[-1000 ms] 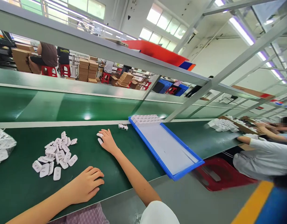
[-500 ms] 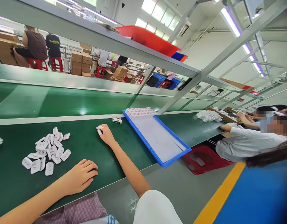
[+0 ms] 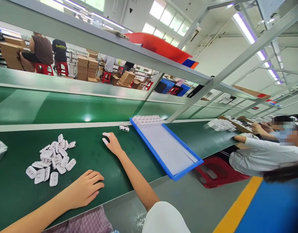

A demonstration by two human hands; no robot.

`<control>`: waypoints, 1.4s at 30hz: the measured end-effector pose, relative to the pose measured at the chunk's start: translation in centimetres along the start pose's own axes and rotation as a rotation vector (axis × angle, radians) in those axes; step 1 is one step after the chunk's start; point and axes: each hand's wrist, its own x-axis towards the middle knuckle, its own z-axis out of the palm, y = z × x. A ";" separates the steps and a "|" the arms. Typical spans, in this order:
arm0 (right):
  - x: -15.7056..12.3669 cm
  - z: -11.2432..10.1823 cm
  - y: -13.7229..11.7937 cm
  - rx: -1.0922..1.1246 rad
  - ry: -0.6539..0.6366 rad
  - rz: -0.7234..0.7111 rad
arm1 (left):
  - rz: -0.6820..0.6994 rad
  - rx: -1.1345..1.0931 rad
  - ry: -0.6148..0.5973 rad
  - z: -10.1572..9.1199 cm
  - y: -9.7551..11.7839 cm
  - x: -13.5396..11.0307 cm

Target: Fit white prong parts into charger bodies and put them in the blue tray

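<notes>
White charger casings [image 3: 53, 158] beside left fingers [image 3: 97, 185]

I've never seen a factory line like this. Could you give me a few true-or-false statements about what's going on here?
The left hand grips a white piece. False: it rests empty on the green belt, beside a pile of flat white pieces.
The right hand is nearer the blue tray than the pile. True.
The blue tray is empty. False: a block of white pieces sits at its far end.
A co-worker in a white top works farther along the belt. True.
</notes>
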 end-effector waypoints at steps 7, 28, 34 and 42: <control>1.9 -3.6 4.5 -0.234 0.038 0.101 | 0.021 0.063 -0.004 0.1 -0.2 0.0; 5.4 -7.4 14.8 -0.432 -0.093 0.113 | 0.125 0.177 0.049 0.7 -1.9 0.1; 5.3 -7.3 14.3 -0.385 -0.052 0.174 | 0.140 0.135 0.081 0.3 -1.7 0.4; 4.8 -7.9 12.5 -0.115 0.135 0.309 | 0.138 0.147 0.066 0.2 -1.6 0.2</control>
